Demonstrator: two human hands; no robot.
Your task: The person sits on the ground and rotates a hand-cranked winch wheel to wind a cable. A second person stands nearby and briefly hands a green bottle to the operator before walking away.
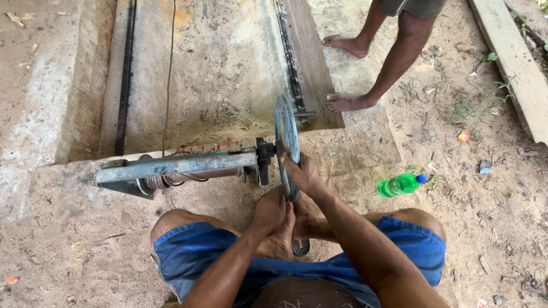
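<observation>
- Blue shorts [200, 251] nearest the camera; person crouches on sandy ground [74, 239], knees apart, both forearms reaching forward between them.
- Left hand [273, 214] low at the bottom rim of the handwheel [287, 145]; fingers curled and pressed together around the rim, thumb side toward the camera.
- Right hand [302, 174] just beyond and above it, also on the rim, fingers closed over the edge facing the person. Right hand sits higher on the wheel, left one nearer the body.
- Handwheel is a grey-blue metal disc standing upright, seen edge-on; it rises up and away from both hands, axle running leftward.
- Black gear [264, 159] touches the wheel's left side, on the same shaft.
- Grey metal bar [171, 166] runs left from the gear along the near edge of the concrete pit [228, 74], a wire-wound drum [162, 181] under it.
- Green plastic bottle [401, 184] with blue cap lies on the ground to the right, well apart.
- Another person's bare feet [348, 102] stand at the pit's far right corner.
</observation>
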